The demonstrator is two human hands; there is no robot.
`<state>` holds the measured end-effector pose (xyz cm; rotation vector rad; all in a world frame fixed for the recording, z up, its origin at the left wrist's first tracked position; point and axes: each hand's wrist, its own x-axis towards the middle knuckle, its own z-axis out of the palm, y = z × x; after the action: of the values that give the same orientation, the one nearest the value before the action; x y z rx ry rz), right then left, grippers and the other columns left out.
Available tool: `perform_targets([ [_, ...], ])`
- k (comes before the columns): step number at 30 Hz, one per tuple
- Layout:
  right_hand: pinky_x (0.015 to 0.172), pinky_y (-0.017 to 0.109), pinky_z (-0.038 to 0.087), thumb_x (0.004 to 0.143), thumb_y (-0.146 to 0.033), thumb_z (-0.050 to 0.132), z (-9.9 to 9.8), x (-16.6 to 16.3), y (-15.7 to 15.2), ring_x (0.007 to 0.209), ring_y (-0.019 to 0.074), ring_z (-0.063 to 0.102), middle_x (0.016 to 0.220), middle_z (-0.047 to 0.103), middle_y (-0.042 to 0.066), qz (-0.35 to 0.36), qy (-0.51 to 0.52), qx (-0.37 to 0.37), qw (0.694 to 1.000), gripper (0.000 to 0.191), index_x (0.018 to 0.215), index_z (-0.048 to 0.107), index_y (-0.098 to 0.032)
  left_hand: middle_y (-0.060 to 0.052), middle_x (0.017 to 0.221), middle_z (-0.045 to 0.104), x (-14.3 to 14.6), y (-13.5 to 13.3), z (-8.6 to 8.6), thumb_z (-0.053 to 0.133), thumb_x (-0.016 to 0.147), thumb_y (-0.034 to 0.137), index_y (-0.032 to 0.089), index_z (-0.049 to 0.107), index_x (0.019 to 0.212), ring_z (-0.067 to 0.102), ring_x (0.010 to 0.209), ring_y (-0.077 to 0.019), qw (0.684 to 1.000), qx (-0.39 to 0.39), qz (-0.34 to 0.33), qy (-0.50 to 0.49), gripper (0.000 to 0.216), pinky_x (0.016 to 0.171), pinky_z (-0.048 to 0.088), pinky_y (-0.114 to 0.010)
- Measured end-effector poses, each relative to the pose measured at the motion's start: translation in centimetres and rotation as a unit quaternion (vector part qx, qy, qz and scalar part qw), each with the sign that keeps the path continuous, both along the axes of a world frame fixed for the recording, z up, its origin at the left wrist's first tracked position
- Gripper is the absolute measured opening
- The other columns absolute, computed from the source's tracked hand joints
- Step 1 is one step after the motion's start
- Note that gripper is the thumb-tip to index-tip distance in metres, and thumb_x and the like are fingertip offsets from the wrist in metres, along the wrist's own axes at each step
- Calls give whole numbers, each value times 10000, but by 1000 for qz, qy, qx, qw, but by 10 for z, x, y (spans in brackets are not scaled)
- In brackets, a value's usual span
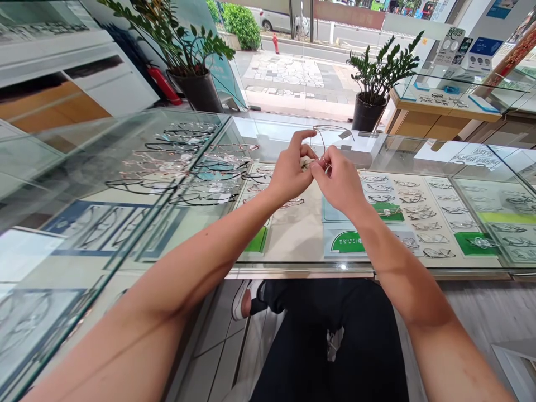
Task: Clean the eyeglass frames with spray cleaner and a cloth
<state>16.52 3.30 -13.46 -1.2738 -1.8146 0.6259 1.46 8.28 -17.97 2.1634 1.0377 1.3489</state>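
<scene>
Above the glass counter, my two hands meet around a pair of thin wire-framed eyeglasses (322, 142). My left hand (293, 167) is closed, its index finger curled against the frame's rim. A small whitish piece, perhaps cloth (306, 162), shows between the left fingers; its kind is unclear. My right hand (340, 181) pinches the frame close to the left fingertips, which hide part of it. One thin temple arm stretches out to the right beyond the right hand.
Several eyeglasses (153, 162) lie in rows on the glass counter (293, 268) to the left. More frames (433, 238) rest on display cards under the glass. Potted plants (371, 106) stand beyond the counter, near a window onto the street. My legs (335, 346) are below the counter's front edge.
</scene>
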Motion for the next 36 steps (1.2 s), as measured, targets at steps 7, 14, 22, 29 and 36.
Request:
perform_targets([
  [7, 677, 334, 333, 952, -241, 585, -1, 2, 2, 727, 155, 515, 792, 572, -12, -2, -8, 1, 1000, 259, 813, 367, -252, -49, 1016, 724, 0, 2, -1, 586, 906, 262, 255, 401, 1479, 602, 691, -143, 1000, 6, 1, 2, 602, 678, 511, -326],
  [14, 680, 330, 331, 959, -239, 578, -3, 3, 4, 726, 150, 504, 784, 560, -19, 5, 1, 7, 1000, 243, 822, 378, -248, -11, 897, 702, 5, -3, 5, 611, 884, 273, 210, 458, 1397, 588, 667, -137, 999, -3, 32, -8, 539, 656, 489, -298],
  [22, 691, 329, 344, 956, -232, 591, -5, 2, 5, 719, 147, 499, 776, 565, -23, 9, 10, 10, 1000, 260, 813, 374, -249, 1, 836, 684, 5, -2, 4, 629, 871, 249, 211, 484, 1384, 589, 657, -139, 999, 1, 19, -30, 535, 661, 484, -302],
  [29, 722, 328, 391, 960, -254, 600, -7, 2, 6, 729, 149, 506, 771, 551, -27, 21, 22, 22, 999, 249, 841, 381, -251, -9, 844, 682, 5, 1, -1, 650, 882, 277, 214, 508, 1380, 580, 637, -130, 998, 12, 7, -63, 521, 619, 462, -283],
  [36, 753, 319, 439, 1018, -291, 546, -8, -1, 7, 811, 156, 542, 825, 504, -10, 40, 24, 66, 997, 211, 889, 384, -247, 5, 793, 634, 4, -4, 3, 720, 880, 382, 249, 518, 1354, 569, 650, -141, 995, 11, -4, -98, 532, 603, 435, -282],
])
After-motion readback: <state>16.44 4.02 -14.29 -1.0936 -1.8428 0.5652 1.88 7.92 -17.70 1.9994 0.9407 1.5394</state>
